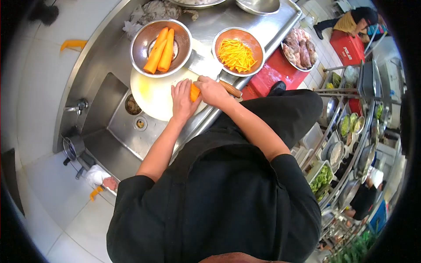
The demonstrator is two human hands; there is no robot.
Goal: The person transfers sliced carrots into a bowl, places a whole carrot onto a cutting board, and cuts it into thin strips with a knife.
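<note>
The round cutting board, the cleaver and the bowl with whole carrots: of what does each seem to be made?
Round cutting board: probably plastic, fairly matte and cream-white; no wood grain shows. Cleaver: the blade looks like smooth metal, pale grey and catching light; its brown handle is likely wood. Bowl: metal, probably stainless steel, with a shiny, silver-grey rim.

An orange carrot piece [195, 93], partly hidden between the left hand [181, 95] and the right hand [212, 92], is on the round, cream-coloured cutting board [147, 101], with long, smooth carrots [166, 53] leaning together in one metal bowl [141, 48] and thin carrot shreds [236, 56] heaped in another.
</note>
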